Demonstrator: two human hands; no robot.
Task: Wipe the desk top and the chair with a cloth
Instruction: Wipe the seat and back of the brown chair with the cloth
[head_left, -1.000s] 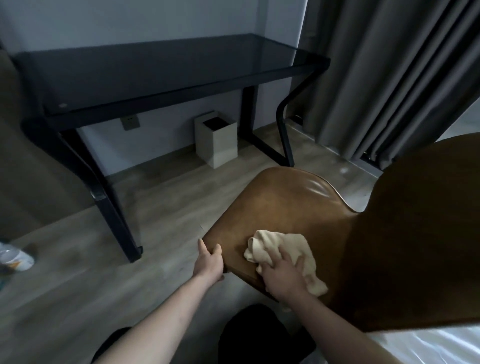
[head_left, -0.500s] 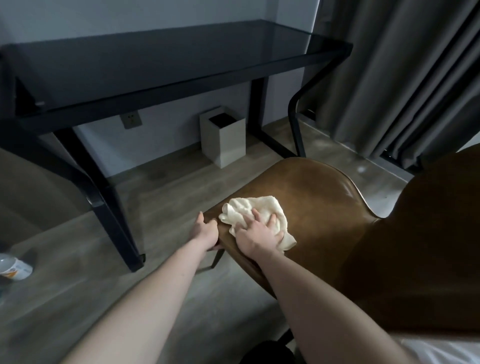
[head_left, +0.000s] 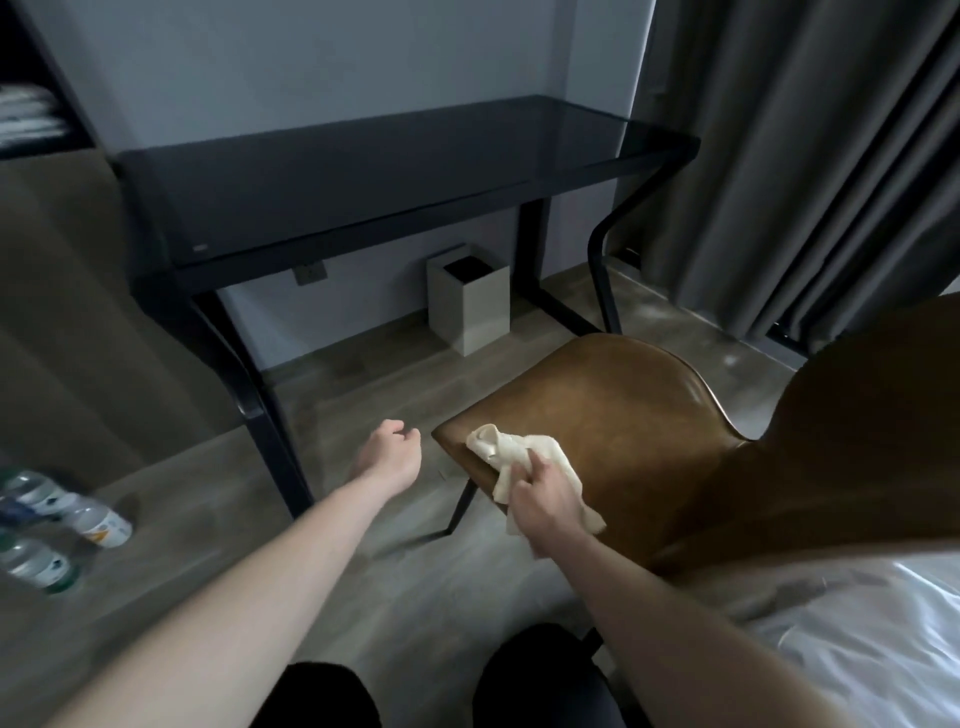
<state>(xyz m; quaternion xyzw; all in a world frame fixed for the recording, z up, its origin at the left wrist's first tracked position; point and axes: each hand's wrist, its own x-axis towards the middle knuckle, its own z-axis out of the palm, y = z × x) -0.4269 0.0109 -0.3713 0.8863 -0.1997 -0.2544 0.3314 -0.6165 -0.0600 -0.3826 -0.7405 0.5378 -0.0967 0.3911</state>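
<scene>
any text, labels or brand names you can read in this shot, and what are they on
No text can be read in this picture.
Bottles on the floor at the left: labels with coloured print, too blurred to read.
Small plate on the near-left corner of the desk: too small to read.
Wall outlet under the desk, bin, cloth and chair: no visible writing.

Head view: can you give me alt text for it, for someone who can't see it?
The right hand grips a cream cloth on the front corner of a brown chair seat, while the left hand hovers empty beside it. A dark glass desk stands against the wall beyond, a small bin beneath it.
</scene>
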